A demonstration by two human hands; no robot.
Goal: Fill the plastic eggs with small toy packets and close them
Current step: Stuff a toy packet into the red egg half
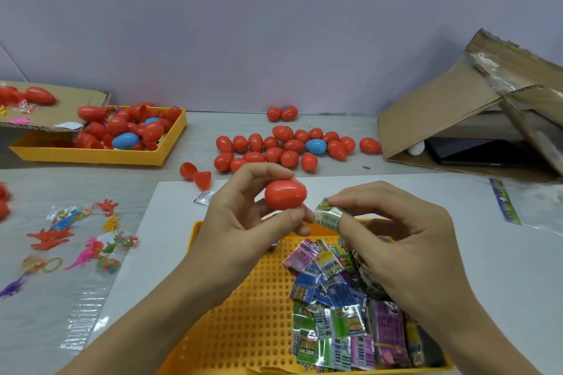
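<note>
Red plastic shows in the middle of the view: a closed red egg [285, 193] sits in the person's left hand [243, 222], held up above the far end of the orange tray [243, 313]. The thumb is under the egg and the fingertips curl over its top, so part of the shell is hidden. I cannot see a seam on it.

The right hand [393, 240] pinches a small green packet [328, 216] just beside the egg, nearly touching it. The thumb and first finger are pressed together on the packet, and they cover much of it, so its print is hard to read. The other fingers curl down over the tray.

The pile of toy packets [350, 307] lies in the right half of the tray. The right wrist hides some of them, and the tray's near edge is cut off at the bottom.

Farther back, a bunch of closed eggs [289, 148] lies on the table, mostly red with 1 blue egg [316, 146] among them. 2 open egg halves [196, 175] lie near the tray's far left corner. A yellow box [100, 152] at the far left holds more eggs, and a cardboard flap [51, 116] hides part of it. Small rubber toys [79, 240] lie blurred on the left. A cardboard box [451, 119] at the right is cut off by the edge, and something dark inside it is too dim to tell.
</note>
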